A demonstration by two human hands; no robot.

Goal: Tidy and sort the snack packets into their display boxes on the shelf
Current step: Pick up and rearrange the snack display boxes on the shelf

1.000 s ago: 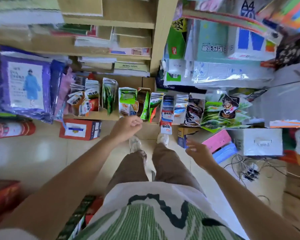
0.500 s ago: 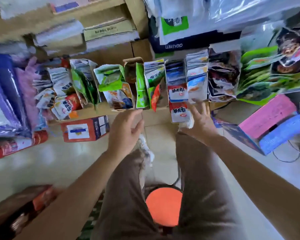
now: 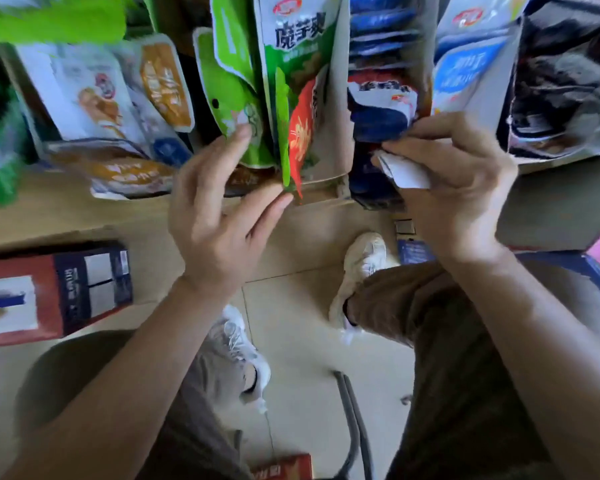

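Pinching a white packet (image 3: pixel 404 169) between curled fingers and thumb, the right hand (image 3: pixel 458 188) holds it at the front of the blue packets (image 3: pixel 378 112), which stand in a row on the shelf (image 3: pixel 66 216). The left hand (image 3: pixel 215 216) is spread, gripping nothing, with its fingertips touching a green packet (image 3: pixel 232 95) beside a red packet (image 3: pixel 300 133) in a cardboard box (image 3: pixel 331 109). Sorting looks partway done: the middle rows stand upright, the loose packets (image 3: pixel 94 95) to the left lie tumbled and askew, and the white one is not yet seated.
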